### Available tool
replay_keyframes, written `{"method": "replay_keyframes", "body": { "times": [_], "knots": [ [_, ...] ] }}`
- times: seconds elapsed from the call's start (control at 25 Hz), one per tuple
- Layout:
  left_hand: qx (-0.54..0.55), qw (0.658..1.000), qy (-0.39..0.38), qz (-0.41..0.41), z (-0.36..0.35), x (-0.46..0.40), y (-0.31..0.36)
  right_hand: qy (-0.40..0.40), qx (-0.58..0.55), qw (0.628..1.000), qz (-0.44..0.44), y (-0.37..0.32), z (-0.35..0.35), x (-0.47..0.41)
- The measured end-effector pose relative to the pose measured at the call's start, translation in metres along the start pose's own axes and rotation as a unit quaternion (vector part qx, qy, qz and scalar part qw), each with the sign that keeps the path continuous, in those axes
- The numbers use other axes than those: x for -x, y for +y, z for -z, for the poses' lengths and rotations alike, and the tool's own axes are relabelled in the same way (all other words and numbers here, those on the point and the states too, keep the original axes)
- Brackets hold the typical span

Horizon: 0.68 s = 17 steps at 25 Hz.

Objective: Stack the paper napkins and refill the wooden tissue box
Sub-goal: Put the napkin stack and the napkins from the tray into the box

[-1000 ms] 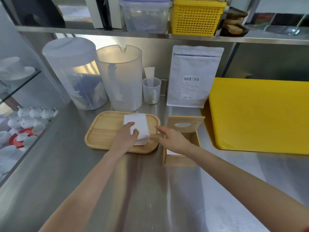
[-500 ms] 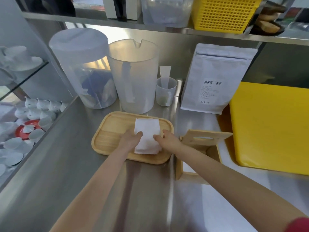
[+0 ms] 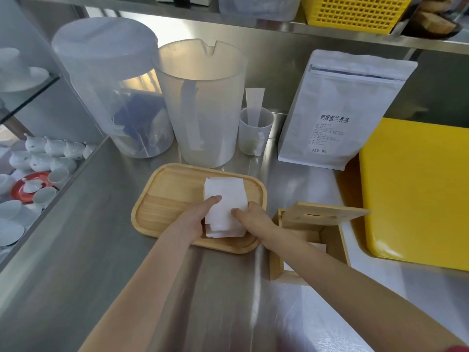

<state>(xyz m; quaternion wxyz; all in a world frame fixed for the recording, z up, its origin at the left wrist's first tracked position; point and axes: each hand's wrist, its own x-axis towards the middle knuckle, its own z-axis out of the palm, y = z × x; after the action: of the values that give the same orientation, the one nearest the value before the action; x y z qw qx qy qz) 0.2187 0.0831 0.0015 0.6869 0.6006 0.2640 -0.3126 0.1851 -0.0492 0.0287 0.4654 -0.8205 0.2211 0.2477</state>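
White teacups and small pots (image 3: 48,158) are sitting on a lower level at the far left, below the edge of the steel counter (image 3: 76,250). At the back of the counter a lidded translucent container (image 3: 111,87) is standing just beside an open translucent pitcher (image 3: 203,102), and the pitcher is rising directly behind the wooden tray (image 3: 162,199). On the right half of that tray the stack of paper napkins (image 3: 224,199) is lying, its lower sheets slightly fanned out. The left hand (image 3: 195,219) is gripping the stack's left edge, thumb lying across the top sheet, while the right hand (image 3: 251,217) is clasping the right edge with its thumb also on top, so both hands are squeezing the stack between them. Behind, a small measuring cup (image 3: 256,133) is standing next to a white pouch (image 3: 342,107) with printed text. Just beside the tray's right end the wooden tissue box (image 3: 309,240) is standing open, its slotted lid (image 3: 327,215) tilted up; the right forearm is crossing over its near part. A yellow board (image 3: 418,189) is lying at the far right.
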Motion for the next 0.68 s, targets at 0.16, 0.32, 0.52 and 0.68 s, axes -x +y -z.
{"method": "replay_keyframes", "body": {
  "times": [0.16, 0.32, 0.52, 0.68],
  "knots": [
    [0.015, 1.0, -0.001, -0.008, 0.0, 0.002, 0.0, 0.009, 0.001, 1.0, 0.004, 0.002, -0.003, 0.001],
    [0.032, 0.999, -0.005, -0.01, -0.001, 0.009, 0.0, 0.007, 0.001, 1.0, 0.005, -0.002, -0.003, 0.006],
    [0.051, 0.998, -0.01, -0.024, -0.004, 0.034, 0.003, 0.007, -0.007, 0.999, 0.049, -0.005, 0.0, 0.023],
    [0.049, 0.994, -0.032, -0.091, -0.003, 0.063, -0.003, 0.01, -0.028, 0.994, 0.102, -0.004, 0.008, 0.05]
  ]
}}
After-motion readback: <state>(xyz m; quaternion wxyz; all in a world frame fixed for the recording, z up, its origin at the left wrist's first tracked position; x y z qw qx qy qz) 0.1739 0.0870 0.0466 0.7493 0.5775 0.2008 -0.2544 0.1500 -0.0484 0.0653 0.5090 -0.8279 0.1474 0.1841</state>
